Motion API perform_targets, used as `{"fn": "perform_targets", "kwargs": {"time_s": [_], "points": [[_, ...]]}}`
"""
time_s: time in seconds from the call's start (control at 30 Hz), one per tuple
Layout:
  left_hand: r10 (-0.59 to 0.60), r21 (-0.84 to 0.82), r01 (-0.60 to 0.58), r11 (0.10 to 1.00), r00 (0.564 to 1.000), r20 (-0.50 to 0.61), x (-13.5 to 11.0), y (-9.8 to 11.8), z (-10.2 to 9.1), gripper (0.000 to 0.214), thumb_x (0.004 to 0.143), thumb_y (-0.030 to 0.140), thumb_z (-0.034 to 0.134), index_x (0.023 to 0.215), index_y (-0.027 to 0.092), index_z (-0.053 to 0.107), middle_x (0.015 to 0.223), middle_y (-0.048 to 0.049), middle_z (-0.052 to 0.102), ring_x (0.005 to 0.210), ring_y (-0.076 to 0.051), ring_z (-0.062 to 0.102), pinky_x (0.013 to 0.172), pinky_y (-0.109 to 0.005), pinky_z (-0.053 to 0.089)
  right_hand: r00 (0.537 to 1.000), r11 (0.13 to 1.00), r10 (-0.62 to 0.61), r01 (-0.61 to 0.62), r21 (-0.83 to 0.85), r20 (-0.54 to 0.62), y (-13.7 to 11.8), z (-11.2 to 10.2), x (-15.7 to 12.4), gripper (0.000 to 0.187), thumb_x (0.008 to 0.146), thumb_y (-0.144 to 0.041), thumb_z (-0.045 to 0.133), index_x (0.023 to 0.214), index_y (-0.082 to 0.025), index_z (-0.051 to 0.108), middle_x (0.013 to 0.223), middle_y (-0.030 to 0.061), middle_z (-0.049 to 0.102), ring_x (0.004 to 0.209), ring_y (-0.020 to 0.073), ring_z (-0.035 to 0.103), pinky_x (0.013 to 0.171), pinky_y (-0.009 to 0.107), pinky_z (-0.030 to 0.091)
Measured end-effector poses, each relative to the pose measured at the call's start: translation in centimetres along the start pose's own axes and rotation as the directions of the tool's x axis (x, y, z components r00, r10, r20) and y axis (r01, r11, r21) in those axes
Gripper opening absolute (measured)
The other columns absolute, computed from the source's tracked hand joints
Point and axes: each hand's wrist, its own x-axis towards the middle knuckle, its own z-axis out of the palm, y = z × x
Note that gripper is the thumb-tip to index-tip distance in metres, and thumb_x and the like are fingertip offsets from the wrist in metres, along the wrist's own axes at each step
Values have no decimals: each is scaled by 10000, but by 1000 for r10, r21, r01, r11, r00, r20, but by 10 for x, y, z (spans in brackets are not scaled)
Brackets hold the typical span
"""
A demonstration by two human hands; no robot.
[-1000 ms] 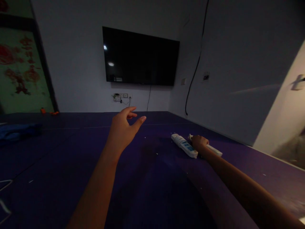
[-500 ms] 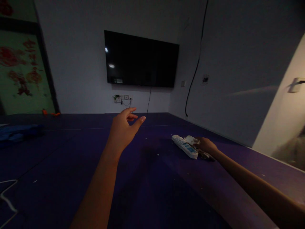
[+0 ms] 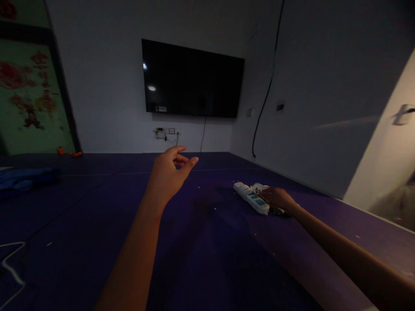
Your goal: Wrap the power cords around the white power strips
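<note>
My left hand [image 3: 168,175] hangs in the air above the purple floor mat [image 3: 207,259], fingers loosely apart and holding nothing. Stretched out to the right, my right hand [image 3: 277,198] rests low on the mat with its fingers curled over a white oblong thing [image 3: 258,187], of which only the far end shows. Right beside it on the left lies a white bar with blue labels [image 3: 252,198], perhaps a remote or a power strip. The room is dim, so fine detail is lost.
A black television [image 3: 193,80] hangs on the far wall above wall sockets [image 3: 167,131]. A black cable [image 3: 266,95] runs down the right wall. A blue cloth [image 3: 22,178] lies far left, and a white cord [image 3: 9,268] near left. White crumbs dot the mat.
My right hand has slid forward over the white oblong thing, whose near end no longer sticks out behind the wrist. My left hand has barely moved.
</note>
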Motion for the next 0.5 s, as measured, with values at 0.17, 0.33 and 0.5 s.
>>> {"fn": "perform_targets", "kwargs": {"time_s": [0.17,0.33,0.5], "points": [[-9,-10,9,1000,1000,4,0,1,-1,460,736,349,668,1123,110,598,882,-89,706,799,-184,651,750,-332,506,999,999,17,-16,29,-35,-4,-7,-6,360,869,-423,434,914,-213,723,1005,108,709,962,263,649,770,286,465],[7,-18,-7,1000,1000,-9,0,1,-3,399,742,356,659,1073,137,616,854,-83,706,763,-183,649,737,-345,510,988,994,101,-95,60,-115,-4,-15,-12,491,927,-395,303,962,-120,709,1000,176,696,960,290,638,757,296,458],[42,-43,-45,998,997,-62,3,-3,-3,416,758,406,639,1070,131,624,882,-90,699,791,-179,642,752,-328,501,966,941,141,-63,332,-216,-41,-36,-19,642,949,-471,162,1137,-89,643,1078,179,671,1067,306,586,844,326,445]]}}
